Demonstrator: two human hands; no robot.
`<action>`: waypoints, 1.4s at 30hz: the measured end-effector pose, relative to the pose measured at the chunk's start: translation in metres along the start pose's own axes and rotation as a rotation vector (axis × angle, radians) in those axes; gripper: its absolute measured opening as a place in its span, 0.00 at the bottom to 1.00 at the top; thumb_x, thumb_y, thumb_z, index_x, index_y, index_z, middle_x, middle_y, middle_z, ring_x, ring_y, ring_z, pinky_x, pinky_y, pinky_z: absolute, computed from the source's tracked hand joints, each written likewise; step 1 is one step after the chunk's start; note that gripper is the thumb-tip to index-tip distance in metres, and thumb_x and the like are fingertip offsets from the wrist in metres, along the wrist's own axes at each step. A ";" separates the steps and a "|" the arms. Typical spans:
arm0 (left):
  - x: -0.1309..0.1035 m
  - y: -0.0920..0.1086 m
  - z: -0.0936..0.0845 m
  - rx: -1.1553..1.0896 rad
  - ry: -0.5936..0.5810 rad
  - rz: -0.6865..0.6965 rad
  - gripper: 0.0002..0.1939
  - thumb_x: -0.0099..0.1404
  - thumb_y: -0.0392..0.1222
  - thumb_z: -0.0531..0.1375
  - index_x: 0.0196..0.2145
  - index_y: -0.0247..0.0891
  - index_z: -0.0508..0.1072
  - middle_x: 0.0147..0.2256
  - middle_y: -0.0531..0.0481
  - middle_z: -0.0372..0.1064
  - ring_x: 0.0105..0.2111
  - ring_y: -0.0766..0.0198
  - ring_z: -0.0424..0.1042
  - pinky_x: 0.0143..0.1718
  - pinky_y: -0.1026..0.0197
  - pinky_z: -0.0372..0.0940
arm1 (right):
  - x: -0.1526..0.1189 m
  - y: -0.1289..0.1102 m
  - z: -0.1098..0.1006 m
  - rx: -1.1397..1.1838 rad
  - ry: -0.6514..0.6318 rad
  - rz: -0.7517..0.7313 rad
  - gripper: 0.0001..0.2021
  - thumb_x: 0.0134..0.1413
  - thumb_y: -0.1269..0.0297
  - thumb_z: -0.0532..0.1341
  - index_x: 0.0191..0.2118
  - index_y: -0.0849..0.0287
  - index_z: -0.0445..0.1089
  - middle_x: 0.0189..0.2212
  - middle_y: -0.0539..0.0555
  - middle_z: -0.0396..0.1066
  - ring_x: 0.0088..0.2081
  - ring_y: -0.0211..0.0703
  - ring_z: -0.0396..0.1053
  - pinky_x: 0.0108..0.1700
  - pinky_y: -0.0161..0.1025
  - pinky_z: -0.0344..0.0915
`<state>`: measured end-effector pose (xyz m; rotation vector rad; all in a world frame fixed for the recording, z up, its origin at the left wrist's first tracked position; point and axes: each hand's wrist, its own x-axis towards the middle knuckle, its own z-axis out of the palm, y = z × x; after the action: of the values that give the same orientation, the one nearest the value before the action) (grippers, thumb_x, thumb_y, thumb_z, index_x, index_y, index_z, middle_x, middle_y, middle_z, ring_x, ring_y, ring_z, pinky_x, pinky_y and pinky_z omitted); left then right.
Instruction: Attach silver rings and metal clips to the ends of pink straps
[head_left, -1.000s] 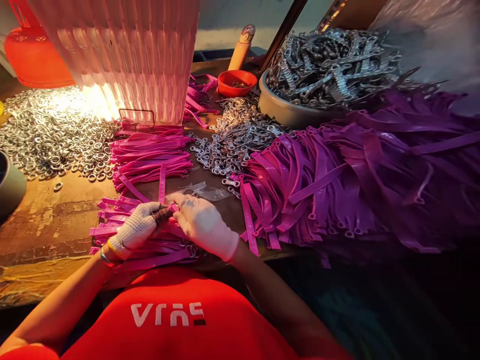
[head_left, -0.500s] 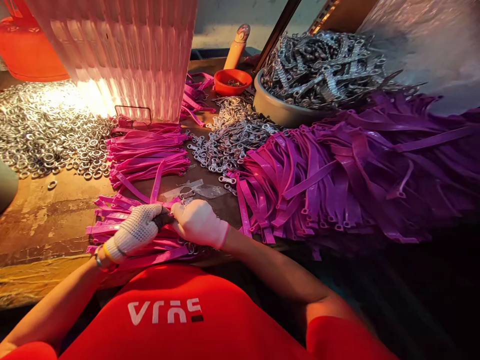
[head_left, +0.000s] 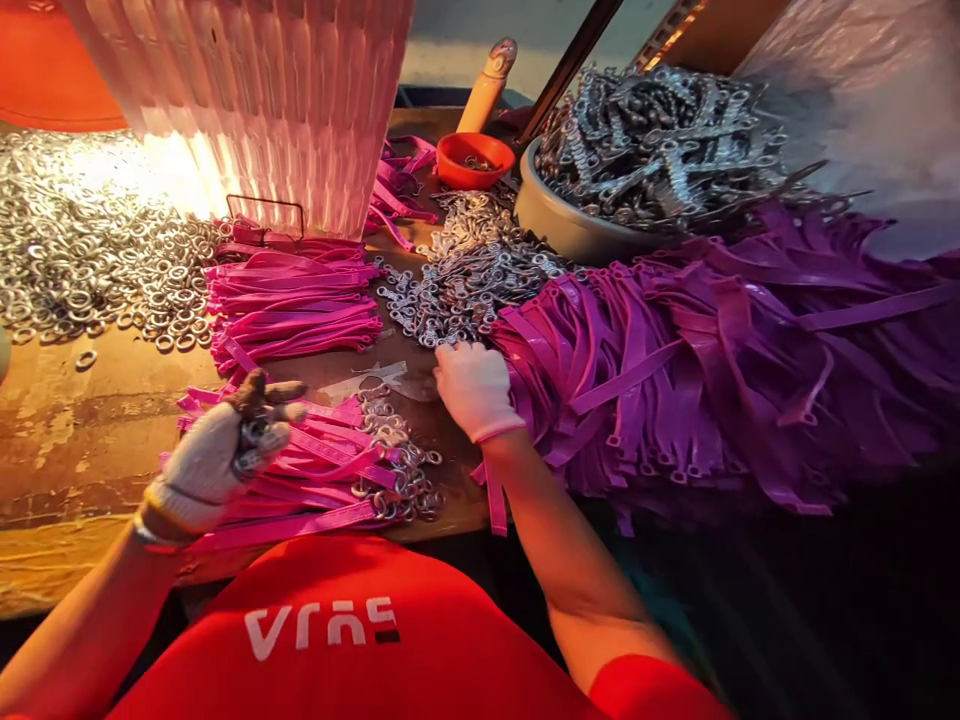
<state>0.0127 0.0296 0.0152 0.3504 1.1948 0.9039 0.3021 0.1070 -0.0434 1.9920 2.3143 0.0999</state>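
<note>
My left hand (head_left: pixel 214 455), in a dotted white glove with darkened fingertips, is raised over the near pile of pink straps (head_left: pixel 307 490). Its fingers curl loosely round a few metal rings (head_left: pixel 255 435). Those straps have metal rings and links (head_left: pixel 409 470) at their right ends. My right hand (head_left: pixel 476 385), in a plain white glove, reaches the near edge of a heap of small metal links (head_left: pixel 480 285). Its fingers are bunched together there, and what they pinch is hidden. Purple straps (head_left: pixel 555 350) lie just beside this hand.
Loose metal rings (head_left: pixel 90 250) cover the back left, under a bright light and a ribbed plastic sheet (head_left: pixel 262 100). Behind my hands lies a second stack of pink straps (head_left: pixel 292 300). Farther back stand a red bowl (head_left: pixel 474 175) and a grey tub (head_left: pixel 577 215) heaped with metal pieces.
My hands were together over the near strap pile and have parted. The right has gone right and forward to the links; the left has drawn left, its rings now showing.
</note>
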 end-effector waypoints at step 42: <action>0.008 -0.038 0.011 0.466 -0.133 0.337 0.16 0.67 0.50 0.61 0.27 0.36 0.68 0.19 0.55 0.64 0.16 0.73 0.59 0.17 0.70 0.52 | -0.046 -0.096 -0.034 0.877 0.211 -0.515 0.16 0.67 0.67 0.52 0.56 0.60 0.67 0.46 0.60 0.74 0.47 0.47 0.70 0.50 0.43 0.65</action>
<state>0.0395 0.0143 -0.0114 0.9961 1.2356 0.8650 0.2110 0.0477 -0.0183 1.5551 3.2957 -0.9225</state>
